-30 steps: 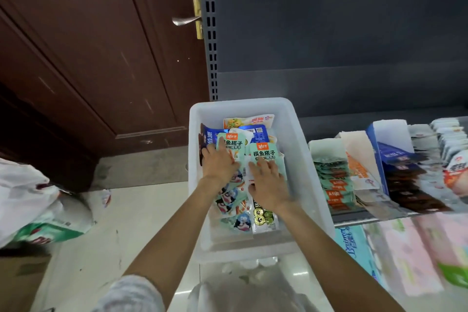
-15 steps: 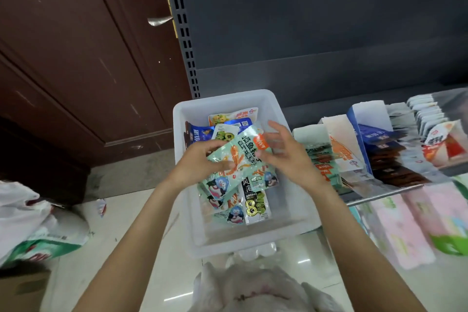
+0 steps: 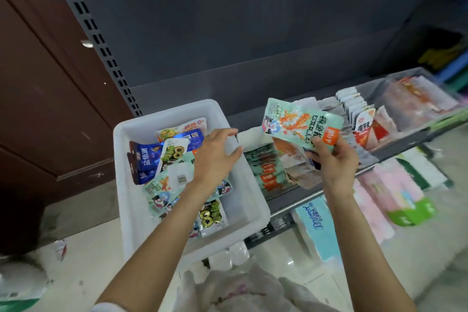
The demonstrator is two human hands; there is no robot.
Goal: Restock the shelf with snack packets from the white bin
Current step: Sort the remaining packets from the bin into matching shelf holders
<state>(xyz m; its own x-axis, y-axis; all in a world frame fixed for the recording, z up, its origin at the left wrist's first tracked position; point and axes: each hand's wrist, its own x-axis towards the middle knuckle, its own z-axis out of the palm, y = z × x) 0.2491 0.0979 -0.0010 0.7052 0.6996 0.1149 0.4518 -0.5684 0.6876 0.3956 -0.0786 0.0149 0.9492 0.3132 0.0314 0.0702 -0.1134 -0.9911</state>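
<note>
Right hand [image 3: 334, 159] pinches mint snack packets [image 3: 301, 123] above shelf [image 3: 395, 145] row, ready for slotting; left hand [image 3: 216, 157], fingers relaxed and empty, over white bin [image 3: 126, 200].

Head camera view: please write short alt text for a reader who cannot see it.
The right hand holds a mint-green snack packet above the shelf. The left hand hovers open over the white bin of packets.
</note>
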